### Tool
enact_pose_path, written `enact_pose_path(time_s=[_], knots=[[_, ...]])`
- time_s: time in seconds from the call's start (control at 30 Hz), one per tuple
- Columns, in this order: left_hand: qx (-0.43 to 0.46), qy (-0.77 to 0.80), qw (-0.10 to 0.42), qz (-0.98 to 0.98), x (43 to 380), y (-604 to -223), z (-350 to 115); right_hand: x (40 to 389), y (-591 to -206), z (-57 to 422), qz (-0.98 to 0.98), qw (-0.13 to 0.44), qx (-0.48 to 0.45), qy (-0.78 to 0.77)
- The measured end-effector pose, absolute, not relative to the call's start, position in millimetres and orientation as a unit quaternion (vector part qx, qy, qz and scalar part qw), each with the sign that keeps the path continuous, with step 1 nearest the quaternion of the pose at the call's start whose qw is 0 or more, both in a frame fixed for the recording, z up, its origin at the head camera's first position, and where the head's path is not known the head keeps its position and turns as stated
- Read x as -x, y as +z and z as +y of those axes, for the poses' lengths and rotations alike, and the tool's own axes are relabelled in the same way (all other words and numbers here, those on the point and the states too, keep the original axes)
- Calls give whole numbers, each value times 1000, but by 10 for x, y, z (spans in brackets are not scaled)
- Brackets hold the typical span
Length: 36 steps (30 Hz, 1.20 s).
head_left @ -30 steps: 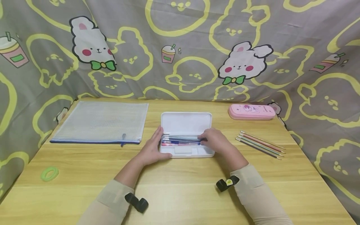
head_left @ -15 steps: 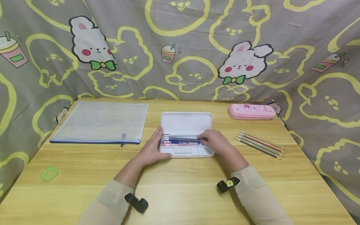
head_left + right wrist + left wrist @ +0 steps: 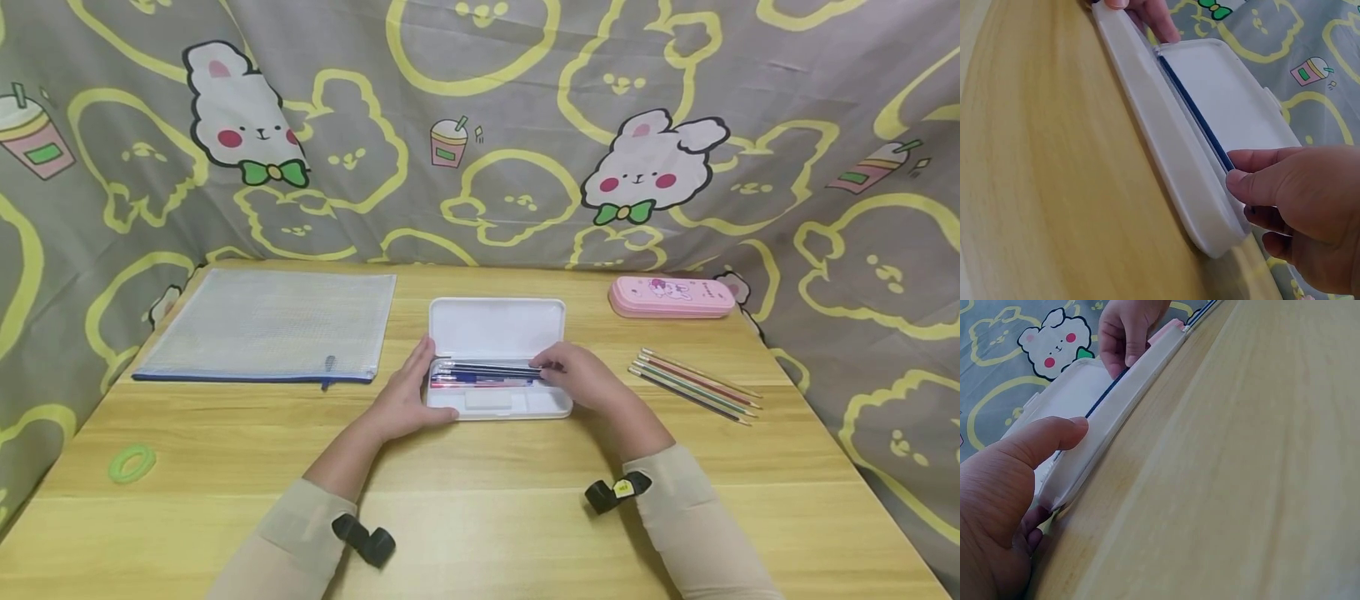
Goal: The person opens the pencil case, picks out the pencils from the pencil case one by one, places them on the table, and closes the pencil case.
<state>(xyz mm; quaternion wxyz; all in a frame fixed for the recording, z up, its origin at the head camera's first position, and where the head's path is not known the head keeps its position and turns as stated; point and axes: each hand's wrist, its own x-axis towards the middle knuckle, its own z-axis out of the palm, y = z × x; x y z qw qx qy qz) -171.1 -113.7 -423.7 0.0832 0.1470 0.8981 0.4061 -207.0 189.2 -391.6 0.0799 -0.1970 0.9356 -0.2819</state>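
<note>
Head view: right hand point(image 3: 577, 377) pinches a dark pencil point(image 3: 1196, 114) lying lengthwise in the open white case point(image 3: 497, 327); left hand point(image 3: 403, 406) grips the case's left end, thumb at its front. Case sits on the tabletop point(image 3: 487, 517), white block point(image 3: 487, 402) inside. Right: loose pencils point(image 3: 690, 386), closed pink box point(image 3: 671, 298). Left: mesh zip pouch point(image 3: 270, 325), green ring point(image 3: 133, 478).
</note>
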Motion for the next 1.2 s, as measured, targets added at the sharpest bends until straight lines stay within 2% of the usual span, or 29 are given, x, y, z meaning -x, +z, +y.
enact_pose_path(time_s=[0.17, 0.43, 0.9, 1.2], knots=[[-149, 405, 83, 898, 1713, -4234, -1131, 2024, -3877, 2028, 928, 83, 181, -315], [-150, 412, 82, 895, 1726, -4259, -1134, 1862, -3848, 2455, 921, 41, 175, -345], [-152, 417, 79, 893, 1732, -4249, -1136, 1391, -3871, 3440, 959, -23, 74, -271], [-154, 415, 77, 893, 1731, -4255, -1129, 1204, -4030, 3876, 970, -24, -5, -242]])
